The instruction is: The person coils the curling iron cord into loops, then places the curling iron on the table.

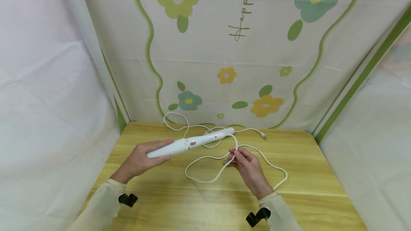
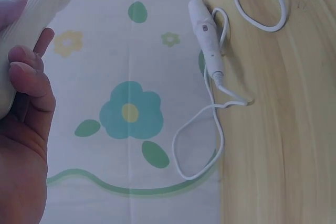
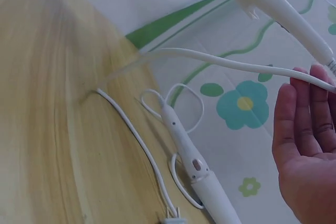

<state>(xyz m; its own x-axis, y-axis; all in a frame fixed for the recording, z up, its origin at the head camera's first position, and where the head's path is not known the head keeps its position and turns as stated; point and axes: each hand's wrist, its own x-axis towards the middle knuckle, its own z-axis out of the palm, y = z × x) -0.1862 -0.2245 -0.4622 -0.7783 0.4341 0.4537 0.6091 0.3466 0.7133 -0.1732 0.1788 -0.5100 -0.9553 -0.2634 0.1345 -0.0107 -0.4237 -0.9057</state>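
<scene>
In the head view my left hand [image 1: 138,158] grips the wide, smooth end of a white corded hair-styling wand [image 1: 203,139], held above the table and slightly tilted. Its slim handle, with a small oval switch, points right. Near the handle's end, my right hand [image 1: 252,174] pinches the white cord [image 1: 205,180] between thumb and fingers. A loop of cord hangs left of that hand. Both wrist views show a second, similar white wand [image 2: 208,38] lying at the table's back; from the head camera, the held wand mostly hides it.
A wooden table [image 1: 173,199] meets a flower-printed cloth backdrop [image 1: 199,70] at its back edge. Loose cord [image 1: 174,127] curls behind the held wand, and a white plug [image 1: 263,135] lies at the back right. White cloth walls [image 1: 48,117] stand on both sides.
</scene>
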